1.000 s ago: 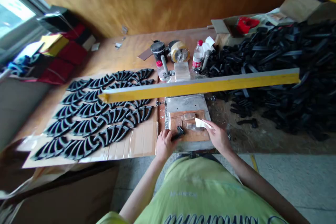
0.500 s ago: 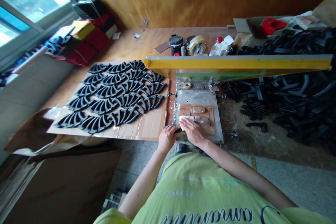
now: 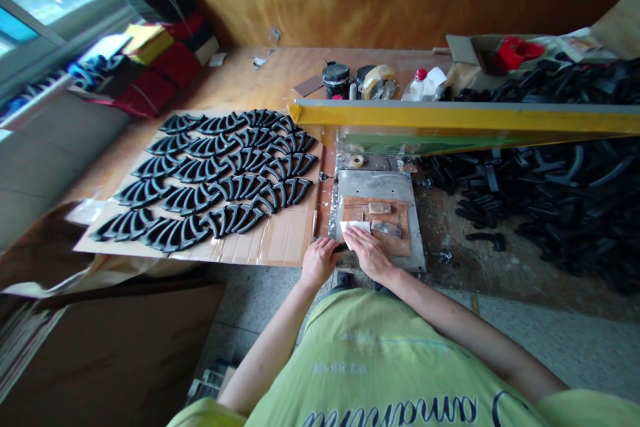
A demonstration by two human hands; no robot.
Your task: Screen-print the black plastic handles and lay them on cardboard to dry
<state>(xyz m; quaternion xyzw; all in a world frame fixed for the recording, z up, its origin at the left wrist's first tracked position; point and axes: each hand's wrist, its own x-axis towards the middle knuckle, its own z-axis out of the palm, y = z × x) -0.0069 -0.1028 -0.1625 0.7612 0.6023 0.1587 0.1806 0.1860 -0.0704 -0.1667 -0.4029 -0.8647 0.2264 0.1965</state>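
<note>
My left hand (image 3: 319, 260) is closed around a small black part (image 3: 341, 248) at the near left edge of a brown wooden block (image 3: 395, 230), which sits on a grey metal plate (image 3: 380, 185). My right hand (image 3: 369, 250) lies flat with fingers stretched out, pressing a white piece of paper or cloth (image 3: 354, 226) down onto the black part and the block. Most of the part is hidden under both hands. A yellow-framed screen (image 3: 465, 121) hangs raised above the plate.
Several black fan-shaped parts (image 3: 220, 173) lie in rows on cardboard (image 3: 280, 243) to the left. A big heap of black parts (image 3: 560, 173) fills the right. Jars, a tape roll (image 3: 379, 81) and a bottle (image 3: 419, 87) stand behind the screen. Folded cloth (image 3: 150, 60) lies by the window.
My right hand has moved left with the white piece and laid it flat over the black part. My head has turned, so the screen now looks higher and further right.
</note>
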